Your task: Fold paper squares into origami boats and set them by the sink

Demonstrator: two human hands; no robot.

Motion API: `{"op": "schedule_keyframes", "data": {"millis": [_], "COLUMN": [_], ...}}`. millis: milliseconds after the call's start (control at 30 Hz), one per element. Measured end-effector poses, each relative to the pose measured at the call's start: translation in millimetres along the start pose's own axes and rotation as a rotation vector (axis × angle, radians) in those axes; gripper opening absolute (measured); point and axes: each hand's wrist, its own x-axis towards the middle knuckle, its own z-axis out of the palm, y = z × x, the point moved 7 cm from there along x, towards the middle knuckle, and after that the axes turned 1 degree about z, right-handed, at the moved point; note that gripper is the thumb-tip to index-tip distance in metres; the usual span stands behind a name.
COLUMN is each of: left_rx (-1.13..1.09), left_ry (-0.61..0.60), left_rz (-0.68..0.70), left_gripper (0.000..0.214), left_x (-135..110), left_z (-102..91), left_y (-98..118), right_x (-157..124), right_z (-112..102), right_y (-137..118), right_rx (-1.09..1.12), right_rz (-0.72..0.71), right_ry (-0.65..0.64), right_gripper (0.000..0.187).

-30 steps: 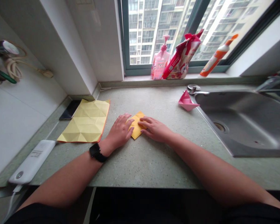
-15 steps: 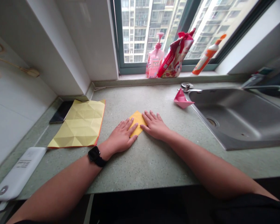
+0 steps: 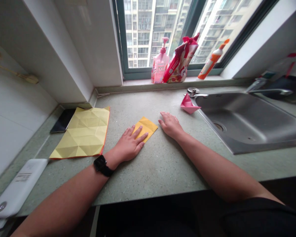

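Note:
A small folded piece of orange-yellow paper (image 3: pixel 150 128) lies on the counter, with crease lines on its face. My left hand (image 3: pixel 130 142) rests flat on its left part, fingers spread, covering that side. Just right of the paper's corner is my right hand (image 3: pixel 171 125), apart from it and holding nothing, its fingers stretched out. A pink folded paper boat (image 3: pixel 189 104) sits farther back, by the sink's edge. To the left lies a stack of large creased yellow sheets (image 3: pixel 86 131) with an orange-red edge showing below.
A dark phone (image 3: pixel 63 121) is partly under the sheets. A white power bank (image 3: pixel 21 184) with a cable lies at the left front. The steel sink (image 3: pixel 251 118) takes up the right. A pink pump bottle (image 3: pixel 160 64), a red bag (image 3: pixel 181 61) and an orange-white bottle (image 3: pixel 212 62) line the windowsill.
My right hand has lifted off the folded paper and moved right, uncovering its right corner. My left hand stays on the paper. The view has shifted slightly.

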Motion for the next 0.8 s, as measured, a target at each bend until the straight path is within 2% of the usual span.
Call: {"op": "schedule_keyframes", "data": {"millis": [67,133,233,300,400,667,800], "left_rx": [0.002,0.004,0.013,0.017,0.006,-0.018,-0.03], "left_ry": [0.013,0.026,0.042,0.039,0.0,-0.054,-0.077], "left_rz": [0.001,-0.006,-0.04,-0.061,-0.045,-0.022,-0.022], "left_gripper": [0.054,0.054,0.055,0.059,0.068,0.069,0.069], "left_x": [-0.2,-0.6,-0.9,-0.8,-0.2,-0.1,1.0], "left_z": [-0.3,-0.2,0.3,1.2,3.3,0.6,-0.1], "left_y": [0.9,2.5,5.4,7.7,12.5,15.8,16.6], "right_x": [-3.7,-12.9,-31.8,-41.1,-44.5,-41.6,-45.0], "right_z": [-17.6,-28.0,-24.0,-16.8,-10.1,-8.5,-8.6], "right_y": [-12.9,-35.0,-68.2,-78.8,-79.7,-75.9,-76.2], "right_rx": [0.085,0.133,0.084,0.025,0.014,0.042,0.02], "right_rz": [-0.095,-0.256,-0.475,-0.531,-0.527,-0.525,-0.514], "right_ry": [0.11,0.129,-0.02,-0.116,-0.183,-0.195,-0.213], "right_gripper": [0.056,0.049,0.036,0.031,0.032,0.033,0.042]}}
